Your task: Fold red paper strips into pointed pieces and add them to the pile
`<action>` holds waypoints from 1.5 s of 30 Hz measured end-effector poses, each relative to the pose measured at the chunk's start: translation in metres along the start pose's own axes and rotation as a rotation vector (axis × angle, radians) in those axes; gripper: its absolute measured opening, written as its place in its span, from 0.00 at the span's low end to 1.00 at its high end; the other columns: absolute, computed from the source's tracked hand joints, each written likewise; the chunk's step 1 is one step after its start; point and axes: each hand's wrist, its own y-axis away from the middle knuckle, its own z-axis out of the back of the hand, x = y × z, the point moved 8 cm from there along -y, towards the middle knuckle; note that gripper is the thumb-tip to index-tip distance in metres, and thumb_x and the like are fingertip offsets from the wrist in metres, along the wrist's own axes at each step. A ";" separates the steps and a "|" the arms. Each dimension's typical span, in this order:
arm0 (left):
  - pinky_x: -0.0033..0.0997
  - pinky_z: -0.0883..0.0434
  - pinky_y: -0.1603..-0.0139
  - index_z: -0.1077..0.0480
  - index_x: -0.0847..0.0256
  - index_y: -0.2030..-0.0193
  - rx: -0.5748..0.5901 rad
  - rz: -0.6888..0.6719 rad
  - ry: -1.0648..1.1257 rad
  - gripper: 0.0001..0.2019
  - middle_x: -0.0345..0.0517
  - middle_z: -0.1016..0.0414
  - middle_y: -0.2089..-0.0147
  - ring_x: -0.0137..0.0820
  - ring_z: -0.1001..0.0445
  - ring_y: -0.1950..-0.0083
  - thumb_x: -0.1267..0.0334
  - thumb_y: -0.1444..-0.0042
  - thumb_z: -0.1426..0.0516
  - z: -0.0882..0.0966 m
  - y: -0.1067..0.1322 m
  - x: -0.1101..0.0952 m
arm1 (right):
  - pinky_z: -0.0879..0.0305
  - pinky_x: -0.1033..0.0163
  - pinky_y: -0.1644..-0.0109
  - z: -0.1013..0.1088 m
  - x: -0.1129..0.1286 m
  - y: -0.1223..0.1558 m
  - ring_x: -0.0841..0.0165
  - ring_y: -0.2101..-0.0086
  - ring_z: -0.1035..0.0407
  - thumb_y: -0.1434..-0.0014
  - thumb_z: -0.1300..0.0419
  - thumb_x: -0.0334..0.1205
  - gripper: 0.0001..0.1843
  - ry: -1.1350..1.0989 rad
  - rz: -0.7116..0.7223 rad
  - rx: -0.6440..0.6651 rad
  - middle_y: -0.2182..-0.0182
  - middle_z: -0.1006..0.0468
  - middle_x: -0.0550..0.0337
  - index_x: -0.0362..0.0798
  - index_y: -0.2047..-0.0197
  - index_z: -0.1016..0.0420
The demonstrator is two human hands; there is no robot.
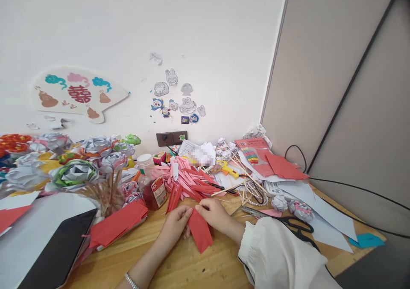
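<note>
left hand and right hand pinch red rectangular paper sheet at its top; likely folding; next move needs aligned edges.

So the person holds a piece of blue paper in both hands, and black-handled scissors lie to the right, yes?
Not quite: the head view shows that the paper held by the left hand and right hand is red, not blue. The black-handled scissors do lie to the right.

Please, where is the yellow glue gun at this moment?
In the head view, the yellow glue gun lies slightly right of centre, beyond the right hand, between the pink paper strips on its left and the red packet on its right.
</note>
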 end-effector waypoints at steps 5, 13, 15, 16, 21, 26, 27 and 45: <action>0.22 0.43 0.87 0.40 0.60 0.77 0.035 0.025 0.041 0.17 0.32 0.36 0.91 0.24 0.39 0.89 0.46 0.58 0.49 -0.001 -0.002 0.003 | 0.50 0.72 0.77 -0.003 -0.002 -0.002 0.76 0.79 0.45 0.47 0.53 0.40 0.14 -0.106 -0.037 0.074 0.82 0.37 0.65 0.42 0.78 0.34; 0.23 0.43 0.87 0.40 0.60 0.75 0.016 0.036 0.058 0.17 0.32 0.36 0.91 0.25 0.38 0.89 0.47 0.59 0.48 0.000 -0.002 0.005 | 0.48 0.72 0.75 0.000 0.003 0.000 0.75 0.77 0.42 0.50 0.48 0.41 0.10 -0.047 0.017 0.062 0.79 0.33 0.64 0.43 0.74 0.31; 0.22 0.43 0.87 0.41 0.60 0.76 0.023 0.032 0.049 0.17 0.32 0.36 0.91 0.25 0.38 0.89 0.46 0.59 0.48 0.000 -0.002 0.004 | 0.47 0.72 0.75 -0.001 0.001 -0.001 0.75 0.77 0.42 0.50 0.48 0.40 0.10 -0.066 0.015 0.072 0.79 0.33 0.64 0.43 0.74 0.31; 0.22 0.44 0.88 0.41 0.60 0.76 0.029 0.029 0.047 0.17 0.33 0.35 0.91 0.25 0.38 0.89 0.46 0.59 0.48 0.000 -0.002 0.003 | 0.47 0.72 0.75 -0.001 0.001 -0.001 0.75 0.77 0.42 0.50 0.48 0.39 0.09 -0.076 0.014 0.075 0.79 0.33 0.64 0.43 0.74 0.31; 0.22 0.45 0.88 0.40 0.61 0.77 0.058 -0.006 0.029 0.16 0.32 0.36 0.91 0.24 0.40 0.90 0.48 0.57 0.49 -0.001 0.000 -0.003 | 0.48 0.72 0.76 -0.002 -0.001 -0.002 0.76 0.78 0.43 0.51 0.48 0.37 0.08 -0.100 0.006 0.094 0.81 0.34 0.65 0.43 0.76 0.31; 0.21 0.46 0.89 0.40 0.61 0.78 0.056 0.009 0.004 0.15 0.31 0.37 0.91 0.23 0.40 0.90 0.49 0.57 0.48 0.000 0.000 0.000 | 0.51 0.73 0.78 -0.001 0.002 0.000 0.77 0.80 0.46 0.52 0.48 0.35 0.08 -0.091 0.021 0.103 0.83 0.38 0.66 0.42 0.78 0.32; 0.21 0.45 0.89 0.40 0.61 0.77 0.059 0.022 0.010 0.15 0.31 0.36 0.91 0.24 0.39 0.90 0.49 0.57 0.48 -0.001 0.000 0.002 | 0.52 0.73 0.78 -0.001 0.004 0.000 0.77 0.80 0.47 0.52 0.48 0.35 0.08 -0.093 0.030 0.107 0.83 0.39 0.67 0.42 0.78 0.33; 0.19 0.51 0.90 0.43 0.60 0.80 -0.069 -0.101 -0.075 0.13 0.27 0.42 0.90 0.19 0.47 0.92 0.53 0.55 0.48 0.009 0.007 -0.020 | 0.49 0.72 0.76 -0.004 0.001 -0.002 0.76 0.78 0.43 0.48 0.51 0.39 0.11 -0.128 0.031 0.163 0.79 0.35 0.64 0.43 0.74 0.32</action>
